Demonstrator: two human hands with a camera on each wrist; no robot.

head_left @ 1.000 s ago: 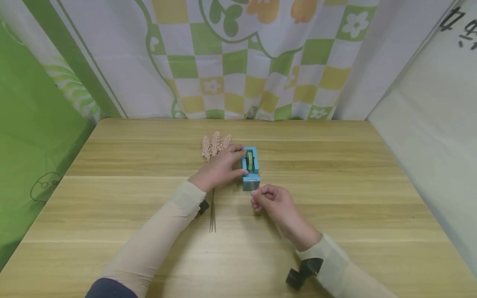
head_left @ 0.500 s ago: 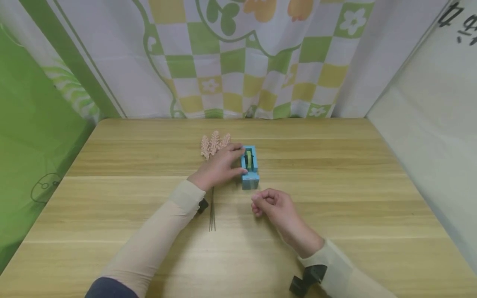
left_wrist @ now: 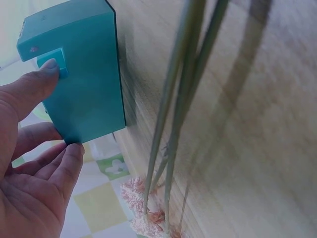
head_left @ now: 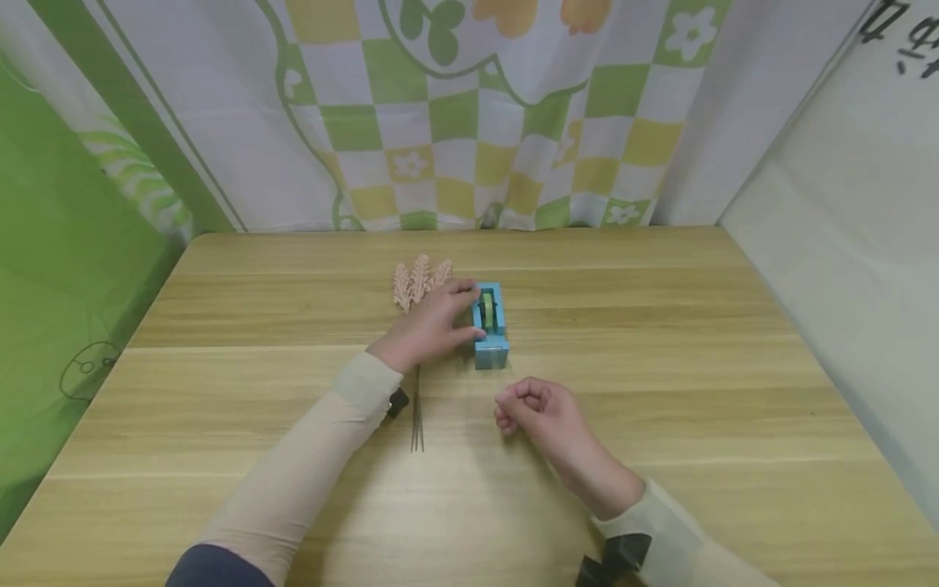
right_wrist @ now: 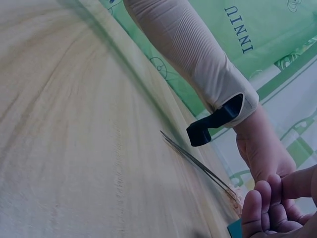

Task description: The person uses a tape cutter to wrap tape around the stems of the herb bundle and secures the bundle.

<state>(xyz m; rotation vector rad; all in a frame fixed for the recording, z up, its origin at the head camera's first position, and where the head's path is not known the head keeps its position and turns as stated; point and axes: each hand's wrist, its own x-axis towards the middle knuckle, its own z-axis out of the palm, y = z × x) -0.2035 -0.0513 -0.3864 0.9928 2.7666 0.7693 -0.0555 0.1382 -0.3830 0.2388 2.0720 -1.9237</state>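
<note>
— Where do we see the tape dispenser (head_left: 490, 325)?

— Mid-bench (head_left: 660, 367), with our left hand (head_left: 431, 326) at its nine o'clock, thumb and fingers clasping its blue sides.

— And the right hand (head_left: 539, 412)?

— At the dispenser's five o'clock, near it but apart, fingers curled in (whether they pinch anything, we cannot tell).

— The pink sprigs (head_left: 420, 281)?

— At the dispenser's ten o'clock, stems running under the left wrist.
</note>
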